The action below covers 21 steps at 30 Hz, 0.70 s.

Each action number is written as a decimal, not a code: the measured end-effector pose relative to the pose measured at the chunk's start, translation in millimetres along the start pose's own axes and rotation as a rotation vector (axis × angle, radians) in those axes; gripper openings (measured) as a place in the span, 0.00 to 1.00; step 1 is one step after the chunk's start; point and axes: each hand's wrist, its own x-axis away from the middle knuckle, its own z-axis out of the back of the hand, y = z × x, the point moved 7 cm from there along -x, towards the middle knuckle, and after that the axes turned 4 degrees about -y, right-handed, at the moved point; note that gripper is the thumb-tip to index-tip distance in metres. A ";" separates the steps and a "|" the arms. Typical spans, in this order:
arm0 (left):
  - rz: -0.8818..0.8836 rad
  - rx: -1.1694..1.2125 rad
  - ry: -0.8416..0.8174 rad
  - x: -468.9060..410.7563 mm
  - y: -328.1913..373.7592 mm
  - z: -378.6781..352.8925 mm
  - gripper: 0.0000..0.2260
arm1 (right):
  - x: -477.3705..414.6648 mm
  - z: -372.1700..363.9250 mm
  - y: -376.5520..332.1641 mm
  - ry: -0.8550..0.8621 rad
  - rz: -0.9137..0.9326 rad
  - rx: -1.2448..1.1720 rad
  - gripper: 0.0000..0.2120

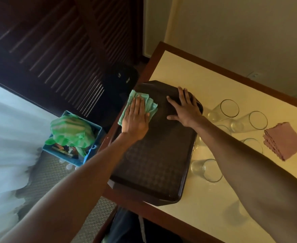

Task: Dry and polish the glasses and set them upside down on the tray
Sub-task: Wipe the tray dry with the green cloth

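Head view: left hand (135, 118) flat, pressing green cloth (145, 104) on tray (153, 163); right hand (183, 107) splayed empty at tray's 1 o'clock corner; glasses (230, 109) at 3 o'clock.

The person's right forearm (235, 155) crosses several clear drinking glasses (229, 108), hiding parts of two of them, so their count stays uncertain. The left hand (135, 120), lying flat, covers the middle of a crumpled green cloth (150, 104). The dark brown plastic tray (153, 163) is partly concealed beneath both hands. The cream worktop (214, 216) is cut off at the right and lower edges. White fabric (6, 137) at far left is blurred.
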 end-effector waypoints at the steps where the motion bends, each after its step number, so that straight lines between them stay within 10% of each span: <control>1: 0.002 0.004 0.005 16.3 -1.7 -1.4 0.30 | 1.1 2.0 -2.0 -0.012 -0.013 -0.002 0.39; 11: -0.039 -0.025 -0.053 78.1 -12.2 -26.4 0.30 | 25.1 4.7 -45.4 -0.087 -0.076 0.023 0.38; 21: -0.142 0.037 -0.181 76.8 -15.8 -21.0 0.26 | 70.1 -44.7 -79.3 -0.345 -0.086 -0.236 0.74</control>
